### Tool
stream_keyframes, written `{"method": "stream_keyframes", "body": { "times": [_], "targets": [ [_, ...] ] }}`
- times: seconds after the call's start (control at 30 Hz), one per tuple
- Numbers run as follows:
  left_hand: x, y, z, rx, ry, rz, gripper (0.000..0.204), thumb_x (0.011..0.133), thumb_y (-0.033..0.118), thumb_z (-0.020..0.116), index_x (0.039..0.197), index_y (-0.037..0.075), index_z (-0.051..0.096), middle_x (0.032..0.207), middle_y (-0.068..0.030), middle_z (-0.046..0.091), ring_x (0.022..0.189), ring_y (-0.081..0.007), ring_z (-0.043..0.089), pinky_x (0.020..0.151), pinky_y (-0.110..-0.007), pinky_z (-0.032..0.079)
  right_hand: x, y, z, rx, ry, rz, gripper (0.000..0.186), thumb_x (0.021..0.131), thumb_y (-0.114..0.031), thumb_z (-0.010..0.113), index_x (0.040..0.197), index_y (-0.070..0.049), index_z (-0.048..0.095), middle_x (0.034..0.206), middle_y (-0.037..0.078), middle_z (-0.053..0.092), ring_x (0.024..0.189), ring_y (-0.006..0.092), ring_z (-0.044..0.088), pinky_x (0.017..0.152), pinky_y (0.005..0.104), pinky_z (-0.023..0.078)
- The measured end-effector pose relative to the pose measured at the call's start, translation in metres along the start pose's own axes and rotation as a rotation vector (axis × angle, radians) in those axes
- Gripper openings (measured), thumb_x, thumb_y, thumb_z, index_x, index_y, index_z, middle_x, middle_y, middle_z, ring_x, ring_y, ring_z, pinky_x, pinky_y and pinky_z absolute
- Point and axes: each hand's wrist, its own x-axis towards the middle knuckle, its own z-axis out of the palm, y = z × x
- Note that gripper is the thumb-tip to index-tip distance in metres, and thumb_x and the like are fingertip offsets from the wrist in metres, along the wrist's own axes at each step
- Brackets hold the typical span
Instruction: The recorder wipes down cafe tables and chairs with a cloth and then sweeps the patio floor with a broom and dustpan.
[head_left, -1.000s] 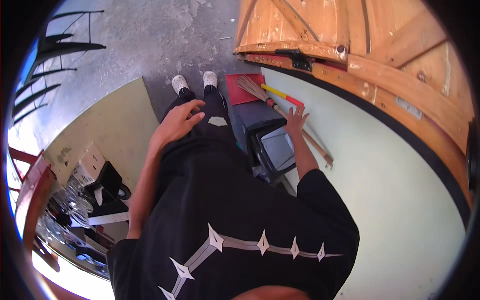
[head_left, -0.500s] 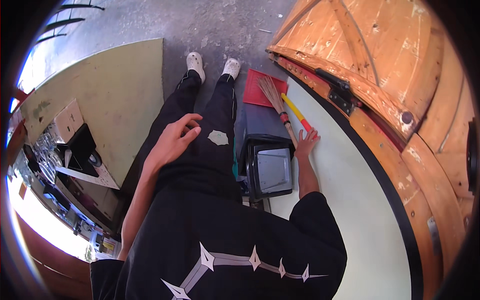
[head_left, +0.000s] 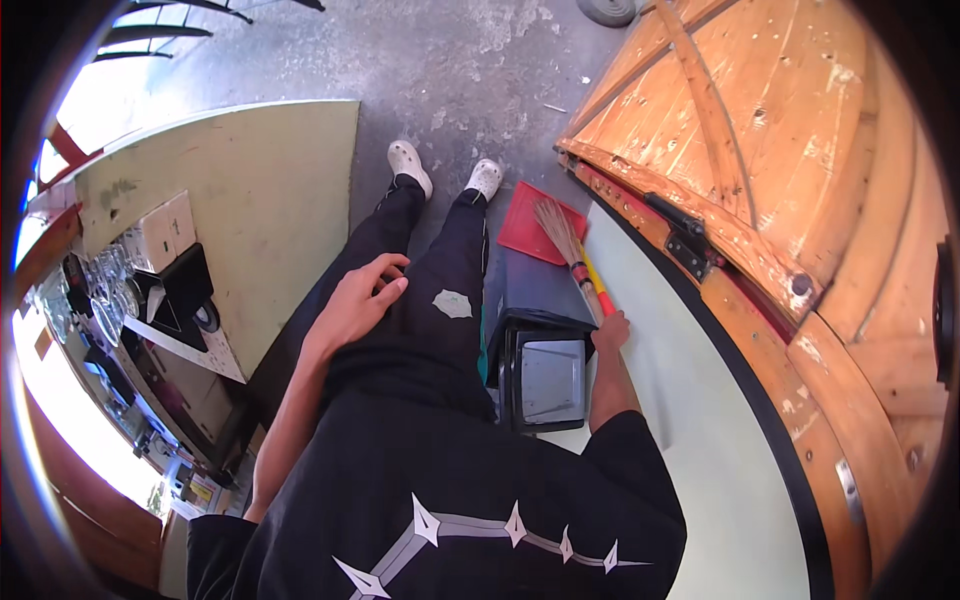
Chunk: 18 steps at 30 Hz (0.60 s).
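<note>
Two handles run into my closed right hand (head_left: pixel 611 332): the wooden one of a stick broom (head_left: pixel 563 236) and the yellow and red one of a dustpan (head_left: pixel 515 225). The broom's bristles lie over the red pan, and both slope down toward the floor beside the bin. Over my left thigh hangs my left hand (head_left: pixel 364 300), its fingers loosely bent and apart, holding nothing. The fingers of my right hand mostly hide the handle ends.
A dark bin (head_left: pixel 549 378) with a black rim stands beside my right leg. Along the right runs a pale wall (head_left: pixel 690 400) below wooden boards (head_left: pixel 740 130). On the left, a greenish panel (head_left: pixel 270 200) stands beside shelves with glasses (head_left: pixel 110 285).
My right hand has gone from spread fingers near the handles to a closed grip. The broom and the dustpan's handle now lie closer together. The whole view has shifted slightly.
</note>
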Motion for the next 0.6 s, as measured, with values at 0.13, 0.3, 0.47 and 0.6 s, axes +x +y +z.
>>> {"method": "stream_keyframes", "body": {
  "times": [0.13, 0.3, 0.47, 0.6],
  "targets": [
    [0.0, 0.014, -0.016, 0.068, 0.047, 0.081, 0.032, 0.087, 0.02, 0.054, 0.114, 0.003, 0.051, 0.094, -0.0135, 0.062, 0.076, -0.0237, 0.06, 0.072, -0.034, 0.046, -0.015, -0.018, -0.032, 0.115, -0.061, -0.043, 0.052, 0.056, -0.024, 0.078, 0.098, -0.006, 0.054, 0.097, 0.009, 0.059, 0.09, 0.0242, 0.061, 0.077, 0.0351, 0.051],
    [0.009, 0.024, -0.053, 0.077, 0.141, 0.189, 0.035, 0.086, 0.023, 0.056, 0.116, 0.006, 0.051, 0.097, -0.0137, 0.062, 0.077, -0.0258, 0.06, 0.073, -0.035, 0.047, -0.062, -0.051, -0.088, 0.261, -0.152, 0.037, 0.036, 0.061, -0.028, 0.074, 0.091, -0.009, 0.066, 0.097, 0.01, 0.064, 0.093, 0.026, 0.063, 0.076, 0.0377, 0.053],
    [0.025, 0.024, -0.107, 0.013, 0.138, 0.21, 0.036, 0.086, 0.023, 0.056, 0.117, 0.006, 0.051, 0.099, -0.0147, 0.062, 0.077, -0.0267, 0.061, 0.073, -0.035, 0.047, -0.111, -0.079, -0.124, 0.312, -0.037, 0.006, 0.035, 0.061, -0.021, 0.069, 0.092, -0.005, 0.064, 0.093, 0.013, 0.064, 0.086, 0.0311, 0.063, 0.072, 0.0414, 0.052],
    [0.045, 0.038, -0.157, 0.044, 0.189, 0.316, 0.035, 0.086, 0.023, 0.056, 0.117, 0.008, 0.052, 0.099, -0.0147, 0.062, 0.079, -0.0259, 0.062, 0.073, -0.034, 0.048, -0.121, -0.107, -0.127, 0.35, 0.084, 0.064, 0.029, 0.061, -0.025, 0.069, 0.081, -0.004, 0.063, 0.081, 0.011, 0.063, 0.078, 0.0241, 0.064, 0.064, 0.0365, 0.051]
  ]
}}
